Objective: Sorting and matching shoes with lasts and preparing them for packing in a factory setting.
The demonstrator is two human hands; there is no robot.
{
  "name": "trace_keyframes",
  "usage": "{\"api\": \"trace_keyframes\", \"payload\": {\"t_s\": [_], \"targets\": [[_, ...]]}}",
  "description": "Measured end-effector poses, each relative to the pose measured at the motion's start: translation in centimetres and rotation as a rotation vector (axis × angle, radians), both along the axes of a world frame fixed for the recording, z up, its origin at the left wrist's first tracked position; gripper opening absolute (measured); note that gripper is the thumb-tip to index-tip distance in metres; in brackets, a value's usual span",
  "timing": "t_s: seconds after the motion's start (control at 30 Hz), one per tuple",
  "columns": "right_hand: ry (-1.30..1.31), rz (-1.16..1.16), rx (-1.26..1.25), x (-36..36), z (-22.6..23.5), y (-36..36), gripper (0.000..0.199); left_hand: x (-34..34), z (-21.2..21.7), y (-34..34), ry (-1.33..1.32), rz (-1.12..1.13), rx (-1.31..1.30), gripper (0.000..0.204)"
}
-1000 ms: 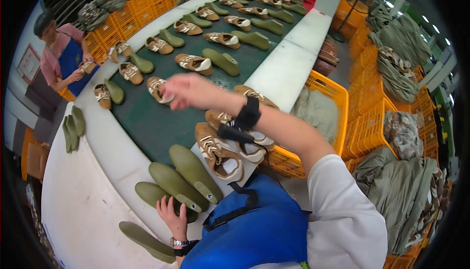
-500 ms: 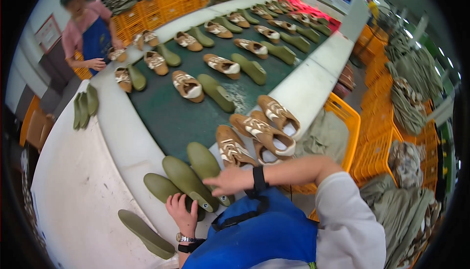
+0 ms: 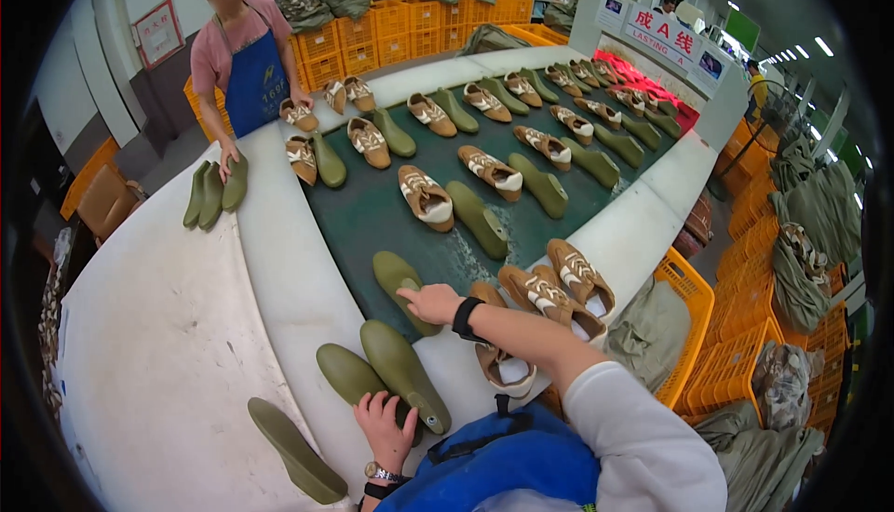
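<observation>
My right hand (image 3: 433, 304) grips a green shoe last (image 3: 399, 275) at the near edge of the green belt, its fingers over the near half. Two more green lasts lie side by side on the pale ledge; the right one (image 3: 405, 372) shows its heel end. Over the heel of the left last (image 3: 349, 372) is my left hand (image 3: 385, 430), its fingers curved around it; the underside of the grip is hidden. By my right forearm, brown-and-white sneakers (image 3: 545, 293) stand together on the ledge. A single last (image 3: 296, 451) lies on the white table to my left.
Sneakers and lasts stand in pairs along the green belt (image 3: 358, 233). Across the table, a co-worker in a blue apron (image 3: 256, 84) touches one of three lasts (image 3: 212, 194). An orange crate (image 3: 691, 312) with grey-green cloth stands at the right; stacked crates (image 3: 745, 279) lie beyond.
My right hand has moved forward with one last, from beside the other two onto the belt's edge. My left hand stays at the lasts. The co-worker's hand has reached the three lasts.
</observation>
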State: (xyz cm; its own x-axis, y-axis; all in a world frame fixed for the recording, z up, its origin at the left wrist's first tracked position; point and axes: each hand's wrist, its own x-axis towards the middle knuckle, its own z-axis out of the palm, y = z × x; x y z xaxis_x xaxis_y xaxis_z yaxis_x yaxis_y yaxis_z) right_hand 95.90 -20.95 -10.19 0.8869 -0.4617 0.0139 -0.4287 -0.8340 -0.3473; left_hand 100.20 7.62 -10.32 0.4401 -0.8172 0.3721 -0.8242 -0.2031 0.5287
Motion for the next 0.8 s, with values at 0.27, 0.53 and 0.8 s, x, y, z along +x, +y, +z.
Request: {"api": "trace_keyframes", "payload": {"t_s": [0.27,0.53,0.8], "targets": [[0.157,-0.081,0.013,2.4,-2.4,-1.7,0.039,-0.5,-0.1,0.6,0.010,0.001,0.035,0.035],[0.042,0.129,0.084,-8.1,13.2,-6.5,0.032,-0.2,0.2,-0.1,-0.021,-0.038,0.015,0.028],[0.398,-0.139,0.138,-28.0,12.4,-2.6,0.046,0.8,0.2,-0.1,0.005,-0.105,0.079,0.025]]}}
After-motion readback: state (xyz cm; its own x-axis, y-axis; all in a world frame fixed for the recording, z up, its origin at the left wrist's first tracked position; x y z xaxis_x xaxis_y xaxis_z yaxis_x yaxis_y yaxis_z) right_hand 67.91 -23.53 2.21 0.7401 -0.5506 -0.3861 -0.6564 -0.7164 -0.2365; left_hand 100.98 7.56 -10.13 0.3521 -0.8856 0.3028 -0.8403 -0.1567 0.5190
